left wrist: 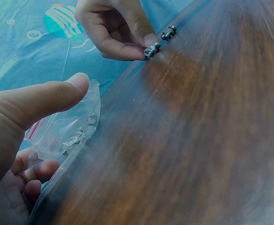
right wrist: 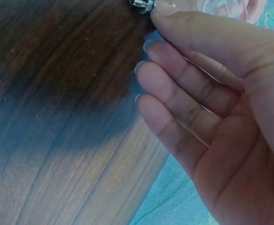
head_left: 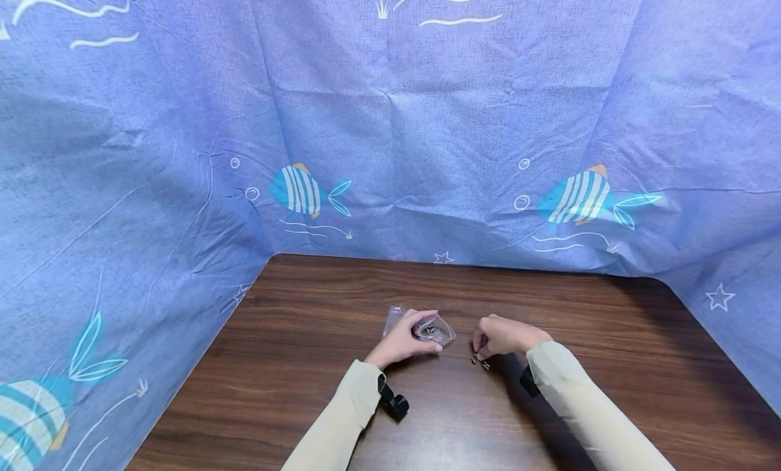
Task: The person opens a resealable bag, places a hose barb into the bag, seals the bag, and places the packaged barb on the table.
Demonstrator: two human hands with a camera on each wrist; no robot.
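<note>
Probably better not disturbing the nearest loose piece (head_left: 485,366) on the table (head_left: 464,423); pinching another metal piece (left wrist: 152,48) just beyond with right hand (head_left: 505,335); spreading left hand (head_left: 404,339) around plastic bag (head_left: 444,333), slightly farther, best steadying it.

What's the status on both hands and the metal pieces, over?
Left hand around clear bag, metal pieces inside. Right hand pinching one loose piece, another beside it. No obstruction seen between hands.

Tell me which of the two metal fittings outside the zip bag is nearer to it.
The metal fitting pinched by the right hand is nearer; the other fitting lies on the table, farther from the zip bag.
</note>
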